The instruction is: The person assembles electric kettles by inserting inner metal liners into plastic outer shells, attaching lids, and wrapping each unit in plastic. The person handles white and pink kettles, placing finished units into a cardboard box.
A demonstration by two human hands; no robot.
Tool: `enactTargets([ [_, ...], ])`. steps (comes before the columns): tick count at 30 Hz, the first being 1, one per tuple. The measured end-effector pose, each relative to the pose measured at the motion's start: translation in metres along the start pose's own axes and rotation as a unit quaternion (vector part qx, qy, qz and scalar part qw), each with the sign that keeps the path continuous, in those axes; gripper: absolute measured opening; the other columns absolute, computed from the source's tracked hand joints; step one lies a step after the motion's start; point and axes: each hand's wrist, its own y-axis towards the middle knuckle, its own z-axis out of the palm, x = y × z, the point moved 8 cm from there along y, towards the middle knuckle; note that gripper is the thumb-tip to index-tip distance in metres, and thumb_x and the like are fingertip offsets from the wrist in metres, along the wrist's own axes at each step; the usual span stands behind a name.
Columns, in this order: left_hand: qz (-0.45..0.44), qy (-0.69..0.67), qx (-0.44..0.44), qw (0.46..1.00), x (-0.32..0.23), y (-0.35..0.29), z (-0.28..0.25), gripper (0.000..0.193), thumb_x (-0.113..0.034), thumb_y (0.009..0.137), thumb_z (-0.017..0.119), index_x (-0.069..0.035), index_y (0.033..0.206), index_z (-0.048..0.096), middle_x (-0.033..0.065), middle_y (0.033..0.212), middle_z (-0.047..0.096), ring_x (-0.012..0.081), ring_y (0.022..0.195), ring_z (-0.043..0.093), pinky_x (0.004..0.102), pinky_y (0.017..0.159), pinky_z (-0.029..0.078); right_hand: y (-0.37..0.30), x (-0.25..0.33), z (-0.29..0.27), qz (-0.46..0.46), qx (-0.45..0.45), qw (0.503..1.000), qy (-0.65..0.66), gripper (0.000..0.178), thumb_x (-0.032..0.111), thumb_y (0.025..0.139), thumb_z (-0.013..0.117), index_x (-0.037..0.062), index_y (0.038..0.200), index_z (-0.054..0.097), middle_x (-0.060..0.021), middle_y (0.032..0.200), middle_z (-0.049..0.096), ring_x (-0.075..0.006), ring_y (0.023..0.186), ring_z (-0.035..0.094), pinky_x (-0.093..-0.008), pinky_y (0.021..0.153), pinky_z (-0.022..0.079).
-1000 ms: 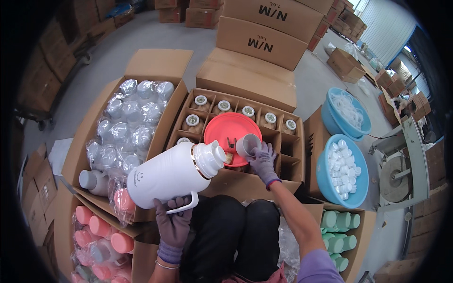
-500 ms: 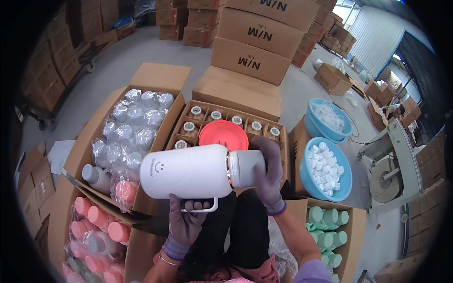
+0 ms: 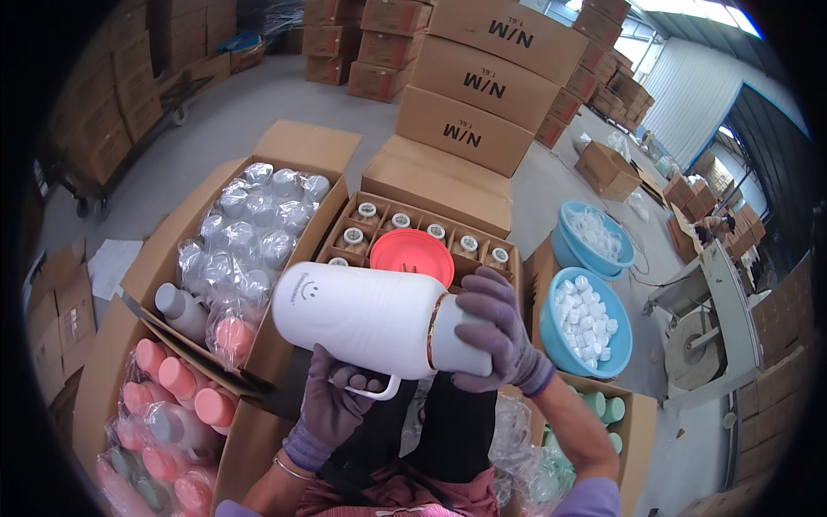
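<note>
A white insulated jug (image 3: 366, 317) lies sideways in front of me, its base to the left and its white handle underneath. My left hand (image 3: 332, 405), in a purple glove, grips it from below at the handle. My right hand (image 3: 495, 332), also gloved, is wrapped around the grey lid end at the jug's right, beside a thin gold ring. Behind the jug a red round lid (image 3: 412, 256) rests on an open carton (image 3: 517, 258) of upright liners.
An open box (image 3: 185, 237) of plastic-wrapped jugs stands on the left, with pink jugs (image 3: 172, 388) in a box below it. Two blue basins (image 3: 556, 332) of white caps sit on the right. Green jugs (image 3: 603, 409) fill a box at lower right. Stacked cartons (image 3: 482, 95) stand behind.
The jug has swung from tilted with its mouth up-right to lying level. My right hand, which held a small cap at the mouth, now closes over the lid end.
</note>
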Motion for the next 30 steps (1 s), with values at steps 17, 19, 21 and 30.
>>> enactTargets([
  [17, 0.214, 0.833, 0.425, 0.282, 0.003, -0.062, 0.031, 0.044, -0.022, 0.087, 0.061, -0.018, 0.131, 0.058, 0.0077, 0.129, 0.057, 0.0281, 0.130, 0.049, 0.0585, 0.112, 0.031, -0.081, -0.059, 0.090, 0.536, 0.111, 0.612, 0.571, 0.055, 0.034, 0.086, 0.057, -0.0033, 0.126, 0.059, -0.0137, 0.117, 0.065, -0.0235, 0.110, 0.063, -0.0356, 0.096, 0.050],
  [19, 0.163, 0.843, 0.364, 0.362, -0.042, -0.046, 0.030, 0.033, -0.017, 0.091, 0.056, -0.012, 0.124, 0.061, 0.0105, 0.125, 0.060, 0.0291, 0.123, 0.055, 0.0495, 0.108, 0.040, -0.088, -0.034, 0.098, 0.588, 0.162, 0.587, 0.532, 0.047, 0.024, 0.084, 0.054, -0.0031, 0.122, 0.062, -0.0130, 0.117, 0.065, -0.0218, 0.110, 0.062, -0.0332, 0.097, 0.048],
  [21, 0.199, 0.893, 0.178, 0.363, -0.130, 0.004, 0.024, 0.033, -0.017, 0.093, 0.055, -0.008, 0.124, 0.061, 0.0160, 0.123, 0.060, 0.0328, 0.108, 0.061, 0.0419, 0.091, 0.051, -0.103, -0.027, 0.104, 0.618, 0.158, 0.560, 0.529, 0.041, 0.015, 0.085, 0.051, -0.0029, 0.120, 0.063, -0.0115, 0.116, 0.066, -0.0195, 0.109, 0.062, -0.0303, 0.098, 0.046],
  [30, 0.038, 0.980, -0.168, -0.103, -0.320, 0.103, -0.115, 0.030, -0.024, 0.082, 0.067, -0.010, 0.109, 0.066, 0.0091, 0.097, 0.066, 0.0278, 0.097, 0.063, 0.0462, 0.096, 0.044, -0.075, -0.053, 0.130, 0.611, 0.231, 0.561, 0.508, 0.039, 0.015, 0.094, 0.050, -0.0057, 0.125, 0.060, -0.0147, 0.114, 0.066, -0.0200, 0.102, 0.066, -0.0327, 0.093, 0.051],
])
